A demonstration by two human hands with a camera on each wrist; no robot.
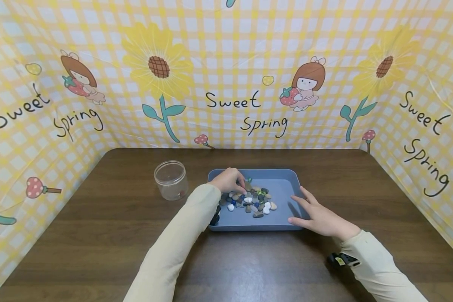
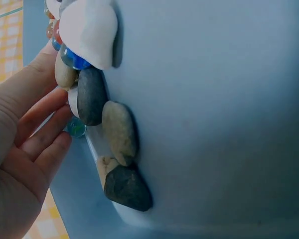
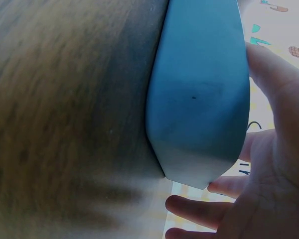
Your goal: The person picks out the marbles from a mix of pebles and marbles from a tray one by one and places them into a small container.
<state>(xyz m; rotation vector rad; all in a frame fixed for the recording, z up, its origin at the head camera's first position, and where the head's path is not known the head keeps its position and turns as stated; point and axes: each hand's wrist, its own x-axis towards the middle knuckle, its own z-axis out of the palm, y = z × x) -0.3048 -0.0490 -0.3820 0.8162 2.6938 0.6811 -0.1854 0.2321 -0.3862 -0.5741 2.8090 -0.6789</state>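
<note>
Two bare hands working at a tray of pebbles. The left hand (image 1: 228, 181) is hanging over the person's left part of the blue-grey tray (image 1: 283, 188), its fingers curving down toward the mixed pebbles (image 1: 248, 200); from where I am standing, I cannot tell whether the fingertips are closing on one. In the left wrist view, the fingers are lying just beside a greenish marble (image 2: 76, 128) and a dark pebble (image 2: 91, 97), while a larger white pebble (image 2: 88, 32) is sitting next to a blue marble (image 2: 80, 62). The right hand (image 1: 322, 217) is spreading its fingers apart at the tray's right edge and is gripping nothing. The pebbles are clustering across the left and middle of the tray floor. A clear jar (image 1: 171, 180) is standing upright to the tray's left, apart from it. Both containers are resting on a dark wooden table (image 1: 98, 230); a yellow checked cloth (image 1: 226, 54) is hanging behind.
</note>
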